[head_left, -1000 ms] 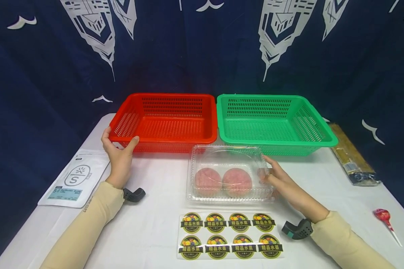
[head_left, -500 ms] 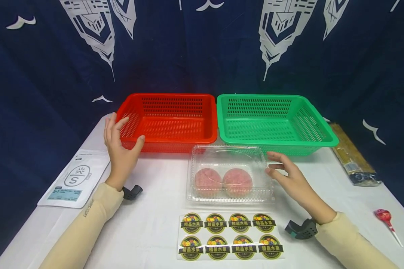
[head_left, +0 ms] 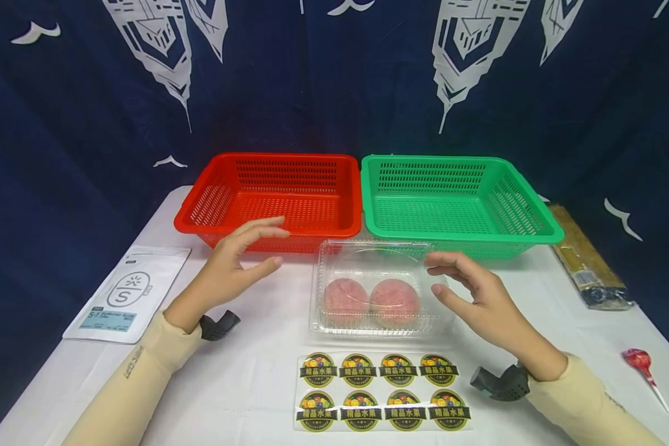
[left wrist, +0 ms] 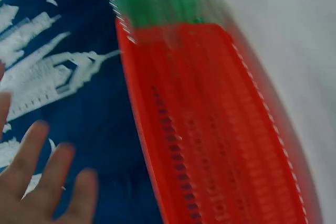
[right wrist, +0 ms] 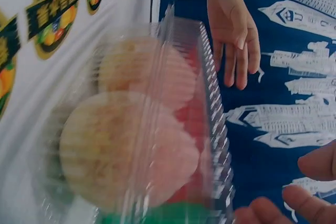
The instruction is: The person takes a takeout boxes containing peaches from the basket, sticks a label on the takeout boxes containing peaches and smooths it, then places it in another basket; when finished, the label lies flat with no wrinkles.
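A clear plastic clamshell box (head_left: 379,257) with two round pink fruits (head_left: 394,302) inside lies mid-table in the head view. To its left my left hand (head_left: 231,272) hovers before the red basket (head_left: 273,243), fingers spread and thumb apart, holding nothing. My right hand (head_left: 479,303) is at the box's right side, fingers loosely bent and overlapping its edge in the head view, nothing gripped. In the right wrist view, the fruits (right wrist: 126,150) show pale yellow and pink through the plastic, with fingers (right wrist: 310,203) off to the right.
A green basket (head_left: 463,238) adjoins the red one at the back. A sheet of round fruit stickers (head_left: 383,391) lies in front of the box. A white pouch (head_left: 128,291) is at left; a brown packet (head_left: 588,260) and a red lollipop (head_left: 638,358) are at right.
My left hand has let go of the red basket's front left corner and moved right toward the box. My right hand has released the box's right side and stays close to it.
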`<state>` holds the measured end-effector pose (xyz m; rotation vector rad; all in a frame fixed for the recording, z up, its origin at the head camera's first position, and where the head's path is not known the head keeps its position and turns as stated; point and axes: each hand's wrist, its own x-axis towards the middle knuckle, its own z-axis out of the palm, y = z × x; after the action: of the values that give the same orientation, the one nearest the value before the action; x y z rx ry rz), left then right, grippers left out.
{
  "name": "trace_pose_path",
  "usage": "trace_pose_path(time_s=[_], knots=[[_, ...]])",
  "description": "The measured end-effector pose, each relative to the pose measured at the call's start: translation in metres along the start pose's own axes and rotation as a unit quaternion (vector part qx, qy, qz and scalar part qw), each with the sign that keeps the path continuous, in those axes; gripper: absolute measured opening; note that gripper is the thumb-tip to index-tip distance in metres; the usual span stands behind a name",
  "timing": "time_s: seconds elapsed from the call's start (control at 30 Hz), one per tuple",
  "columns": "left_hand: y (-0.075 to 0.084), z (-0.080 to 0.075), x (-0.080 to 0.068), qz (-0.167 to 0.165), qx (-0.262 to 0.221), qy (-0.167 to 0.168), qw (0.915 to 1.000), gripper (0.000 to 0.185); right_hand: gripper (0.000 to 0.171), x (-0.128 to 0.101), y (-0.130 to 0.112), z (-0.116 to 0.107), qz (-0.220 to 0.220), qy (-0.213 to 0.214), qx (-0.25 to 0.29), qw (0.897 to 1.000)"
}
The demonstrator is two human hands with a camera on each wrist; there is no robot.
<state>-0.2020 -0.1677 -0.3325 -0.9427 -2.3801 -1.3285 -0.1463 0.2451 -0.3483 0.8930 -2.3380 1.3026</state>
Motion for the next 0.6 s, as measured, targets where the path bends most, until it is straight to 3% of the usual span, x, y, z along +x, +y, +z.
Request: trace_pose_path(time_s=[0.1, 0.27, 0.47, 0.6], knots=[[0.009, 0.004, -0.002, -0.022, -0.036, -0.072, 0.9965, 0.04, 0.05, 0.003, -0.008, 0.004, -0.035, -0.029, 0.022, 0.999], [0.018, 0.015, -0.005, -0.031, -0.099, -0.15, 0.9832, 0.035, 0.05, 0.007, -0.02, 0.015, -0.065, -0.091, 0.066, 0.992], [0.024, 0.026, -0.014, -0.026, -0.163, -0.249, 0.9543, 0.032, 0.045, 0.006, -0.028, 0.032, -0.082, -0.15, 0.118, 0.978], [0.022, 0.029, -0.018, -0.017, -0.187, -0.314, 0.9308, 0.028, 0.046, 0.002, -0.033, 0.043, -0.11, -0.179, 0.123, 0.97]])
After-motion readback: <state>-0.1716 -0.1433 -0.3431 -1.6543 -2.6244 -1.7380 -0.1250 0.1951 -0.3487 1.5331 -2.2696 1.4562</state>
